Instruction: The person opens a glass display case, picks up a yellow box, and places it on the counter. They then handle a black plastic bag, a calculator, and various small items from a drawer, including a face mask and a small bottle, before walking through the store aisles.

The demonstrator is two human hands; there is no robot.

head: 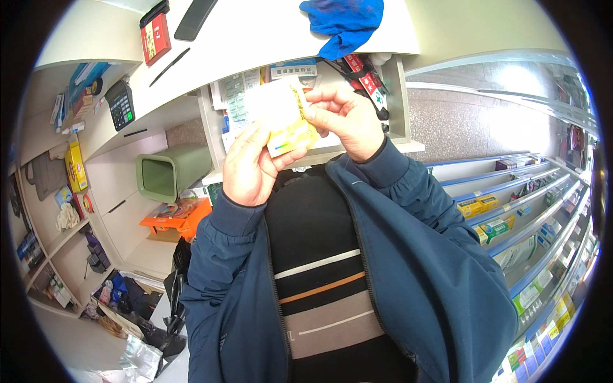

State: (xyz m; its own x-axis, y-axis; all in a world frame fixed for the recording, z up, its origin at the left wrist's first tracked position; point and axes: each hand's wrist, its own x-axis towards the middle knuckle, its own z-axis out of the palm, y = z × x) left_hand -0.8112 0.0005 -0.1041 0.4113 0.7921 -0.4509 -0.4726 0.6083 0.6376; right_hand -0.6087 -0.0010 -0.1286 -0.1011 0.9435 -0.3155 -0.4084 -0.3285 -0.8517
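Note:
Above an open drawer (406, 115), both hands hold a white and yellow printed packet (291, 131), part of it washed out by glare. My left hand (249, 165) grips its lower left side, thumb and fingers at the edge. My right hand (348, 115) pinches its right edge between thumb and fingers. Under the packet, the drawer holds a blister pack with green print (236, 95), a blue and white medicine box (294, 68), and a red and white item (366, 82) among dark things at the right.
A blue cloth (349, 24), a red box (156, 39), a black pen (170, 67) and a calculator (120, 105) lie on the white counter (258, 28). At the left are a green bin (175, 170) and an orange box (177, 215). Shelves of boxed goods (495, 230) stand at the right.

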